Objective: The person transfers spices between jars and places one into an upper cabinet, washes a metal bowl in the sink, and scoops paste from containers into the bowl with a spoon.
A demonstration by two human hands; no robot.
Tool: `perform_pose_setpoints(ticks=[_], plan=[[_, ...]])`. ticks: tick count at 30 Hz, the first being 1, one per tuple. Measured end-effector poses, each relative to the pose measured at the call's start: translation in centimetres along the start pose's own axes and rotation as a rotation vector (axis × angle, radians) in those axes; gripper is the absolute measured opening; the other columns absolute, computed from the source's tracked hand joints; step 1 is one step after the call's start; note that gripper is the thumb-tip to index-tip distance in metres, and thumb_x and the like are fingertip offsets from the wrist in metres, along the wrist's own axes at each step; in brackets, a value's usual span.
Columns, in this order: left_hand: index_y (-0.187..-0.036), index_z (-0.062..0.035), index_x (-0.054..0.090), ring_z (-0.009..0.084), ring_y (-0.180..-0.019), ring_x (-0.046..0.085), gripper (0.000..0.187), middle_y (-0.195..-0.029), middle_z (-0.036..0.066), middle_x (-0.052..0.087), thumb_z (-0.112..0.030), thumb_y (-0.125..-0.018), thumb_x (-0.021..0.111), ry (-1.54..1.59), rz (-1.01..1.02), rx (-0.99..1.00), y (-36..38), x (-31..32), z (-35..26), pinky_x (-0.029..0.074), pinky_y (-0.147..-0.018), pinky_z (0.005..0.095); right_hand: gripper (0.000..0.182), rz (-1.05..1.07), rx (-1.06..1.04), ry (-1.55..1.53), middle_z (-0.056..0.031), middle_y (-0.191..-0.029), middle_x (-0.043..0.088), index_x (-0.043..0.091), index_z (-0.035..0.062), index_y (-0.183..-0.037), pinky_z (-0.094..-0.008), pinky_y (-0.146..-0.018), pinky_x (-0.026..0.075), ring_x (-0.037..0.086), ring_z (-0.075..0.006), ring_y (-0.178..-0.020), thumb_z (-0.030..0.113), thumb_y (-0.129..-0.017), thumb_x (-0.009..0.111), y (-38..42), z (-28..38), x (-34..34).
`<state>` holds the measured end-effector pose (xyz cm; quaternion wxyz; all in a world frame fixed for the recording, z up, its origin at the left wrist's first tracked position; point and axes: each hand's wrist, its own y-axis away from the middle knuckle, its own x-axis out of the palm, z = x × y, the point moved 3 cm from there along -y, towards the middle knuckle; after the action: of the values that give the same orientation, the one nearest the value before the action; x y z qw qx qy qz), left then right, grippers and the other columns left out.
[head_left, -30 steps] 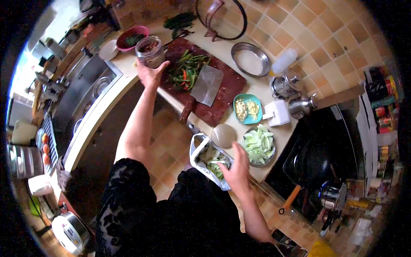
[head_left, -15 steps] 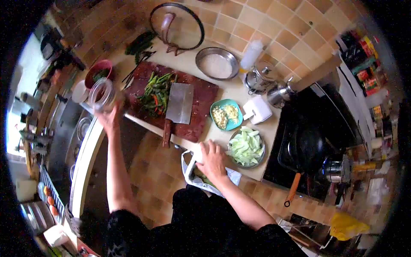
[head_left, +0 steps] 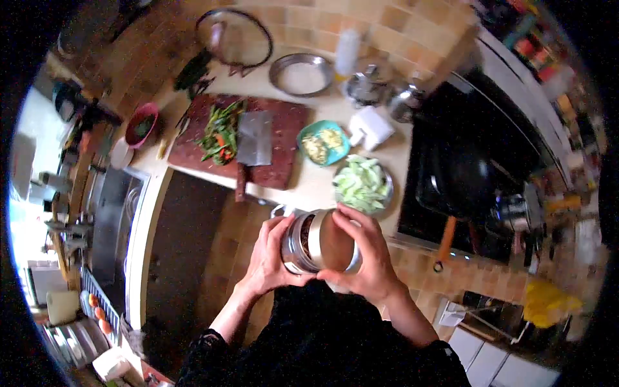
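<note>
In front of my body, my left hand (head_left: pixel 263 259) is wrapped round a clear glass jar (head_left: pixel 294 246) with dark brown bits inside. My right hand (head_left: pixel 373 259) grips a wide gold-coloured lid (head_left: pixel 335 241) by its rim, right at the jar's mouth. The jar lies tilted sideways between both hands. Just beyond them, at the counter's edge, stands a bowl of sliced pale green vegetable (head_left: pixel 362 184). A wooden-handled cleaver (head_left: pixel 255 138) rests on the dark red cutting board (head_left: pixel 284 171), beside chopped green and red peppers (head_left: pixel 221 137).
A turquoise dish (head_left: pixel 345 149) of minced pieces sits next to a white container (head_left: pixel 373 128). Farther back are a metal bowl (head_left: pixel 327 80) and a plastic bottle (head_left: pixel 347 53). At right, a black wok (head_left: pixel 467 171) stands on the stove. The sink (head_left: pixel 119 222) is at left.
My left hand has brought the jar from the counter's left end to in front of my body. My right hand has left the white bag and now holds the lid at the jar.
</note>
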<state>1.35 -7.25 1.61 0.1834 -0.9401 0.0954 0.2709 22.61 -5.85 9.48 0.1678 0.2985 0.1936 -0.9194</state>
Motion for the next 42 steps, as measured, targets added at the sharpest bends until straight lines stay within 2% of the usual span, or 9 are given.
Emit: perform_pose_setpoints(ticks=[7,15,20,24,29,32,35,38,42], plan=[[-0.146,-0.0047,0.037,0.0389,-0.127,0.048,0.115,-0.134,0.021,0.048,-0.043,-0.054,0.095,0.208,0.754,0.175,-1.5,7.1,-7.4,0.041,-0.108,0.0462,0.082,0.157,-0.156,0.04,-0.0151,-0.157,0.031,0.046,0.0139,-0.146,-0.0499,-0.115,0.033,0.034,-0.0367,-0.142,0.028,-0.075,0.084,13.3,1.0,-8.3],[-0.151,-0.0045,0.031,0.0323,-0.139,0.037,0.12,-0.148,0.019,0.038,-0.041,-0.056,0.094,0.627,1.535,0.304,0.3,25.9,-14.8,0.029,-0.117,0.0428,0.074,0.08,-0.24,-0.01,-0.013,-0.157,0.03,0.045,0.0173,-0.148,-0.0522,-0.111,0.035,0.031,-0.0359,-0.143,0.033,-0.085,0.08,31.0,6.5,-20.7],[-0.153,-0.0037,0.026,0.0306,-0.14,0.036,0.121,-0.149,0.019,0.036,-0.039,-0.059,0.094,0.484,1.316,0.545,0.4,31.2,-30.7,0.027,-0.118,0.04,0.083,-0.205,0.176,0.268,-0.0151,-0.153,0.038,0.049,0.0146,-0.144,-0.0477,-0.114,0.033,0.039,-0.0358,-0.137,0.044,-0.076,0.084,40.6,10.0,-26.0],[-0.151,-0.0063,0.033,0.0394,-0.125,0.051,0.113,-0.137,0.022,0.046,-0.037,-0.06,0.094,0.129,0.957,0.676,2.1,33.1,-38.6,0.043,-0.107,0.0453,0.084,-0.517,0.507,0.499,-0.0143,-0.146,0.045,0.055,0.0097,-0.136,-0.0477,-0.11,0.036,0.044,-0.0336,-0.131,0.053,-0.071,0.085,46.8,9.0,-26.5],[-0.148,-0.0074,0.039,0.042,-0.118,0.052,0.117,-0.133,0.024,0.05,-0.051,-0.054,0.093,0.013,0.546,0.819,3.8,37.5,-41.4,0.046,-0.1,0.0534,0.069,-1.032,0.469,0.774,-0.0203,-0.123,0.059,0.055,0.0051,-0.132,-0.0534,-0.093,0.048,0.056,-0.0401,-0.111,0.046,-0.082,0.079,49.9,5.4,-26.6],[-0.149,-0.0078,0.039,0.0426,-0.12,0.051,0.117,-0.133,0.022,0.05,-0.051,-0.055,0.093,-0.072,0.515,0.841,2.6,40.2,-42.3,0.045,-0.1,0.0546,0.081,-0.762,0.5,1.026,-0.0222,-0.135,0.053,0.05,0.004,-0.139,-0.0532,-0.1,0.045,0.051,-0.0425,-0.122,0.049,-0.079,0.08,50.3,4.0,-28.9],[-0.15,-0.0079,0.037,0.0408,-0.123,0.05,0.117,-0.138,0.021,0.048,-0.05,-0.057,0.093,0.072,0.777,0.632,-0.2,42.1,-43.4,0.044,-0.102,0.0557,0.094,-0.811,0.527,0.474,-0.0232,-0.148,0.044,0.04,0.0062,-0.149,-0.054,-0.109,0.039,0.042,-0.0431,-0.136,0.052,-0.078,0.081,53.3,1.1,-32.5],[-0.144,-0.0048,0.044,0.0357,-0.117,0.057,0.097,-0.131,0.021,0.056,-0.043,-0.068,0.089,0.222,0.875,0.807,-2.9,44.3,-42.6,0.048,-0.099,0.0516,0.105,-0.606,0.435,0.105,-0.0222,-0.158,0.03,0.029,0.0087,-0.156,-0.0542,-0.116,0.031,0.03,-0.0408,-0.145,0.056,-0.077,0.081,52.1,1.5,-36.8],[-0.153,-0.0095,0.035,0.036,-0.128,0.052,0.101,-0.143,0.017,0.047,-0.038,-0.073,0.089,0.4,0.994,0.63,-5.7,44.7,-44.5,0.046,-0.104,0.0526,0.102,-0.516,0.252,0.23,-0.0196,-0.16,0.027,0.032,0.0097,-0.155,-0.0535,-0.115,0.033,0.031,-0.0385,-0.145,0.053,-0.077,0.082,49.7,-2.7,-39.9]])
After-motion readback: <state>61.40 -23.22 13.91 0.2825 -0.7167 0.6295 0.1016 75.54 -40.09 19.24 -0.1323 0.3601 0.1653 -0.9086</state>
